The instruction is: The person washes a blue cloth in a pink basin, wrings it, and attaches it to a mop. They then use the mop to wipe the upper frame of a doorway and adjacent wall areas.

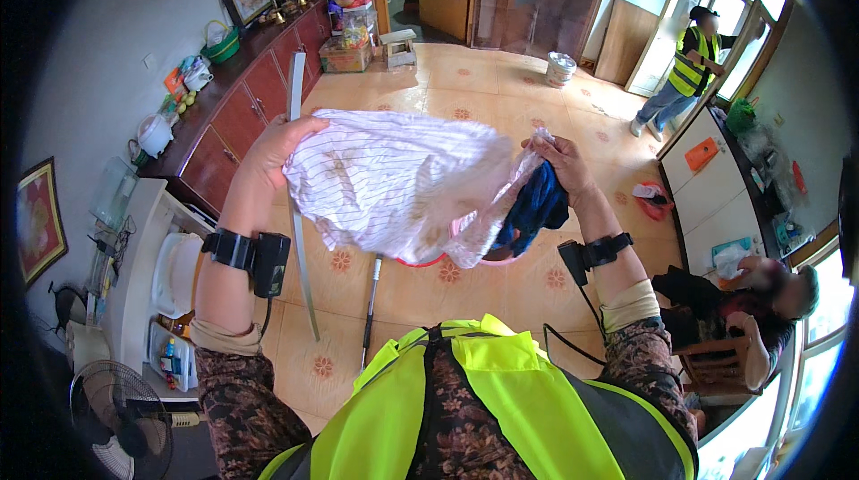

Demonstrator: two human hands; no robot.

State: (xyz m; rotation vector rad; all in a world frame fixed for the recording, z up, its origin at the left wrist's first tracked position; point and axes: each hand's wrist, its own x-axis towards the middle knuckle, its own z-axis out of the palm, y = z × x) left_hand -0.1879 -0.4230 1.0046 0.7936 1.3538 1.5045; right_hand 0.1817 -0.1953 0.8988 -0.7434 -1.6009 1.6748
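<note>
A white striped cloth (pixel 376 171) with brownish stains hangs stretched between my two hands, its right part blurred. My left hand (pixel 288 148) grips its upper left corner, beside a long pale metal strip (pixel 296 211) that runs upright past the wrist. In my right hand (pixel 560 161) are the bunched other end of the cloth and a dark blue cloth (pixel 537 208), which hangs beneath the fingers. Behind the cloths, the rims of a red basin (pixel 423 262) and a pink basin (pixel 504 260) show in part; their insides are mostly hidden.
A pole (pixel 371 309) stands or lies below the cloth. Farther off are a white bucket (pixel 560 69), a wooden stool (pixel 400 48) and a red bag (pixel 652 199). One person (pixel 694 71) stands by the window; another (pixel 758 319) sits at the right. Cabinets (pixel 215 144) line the left wall.
</note>
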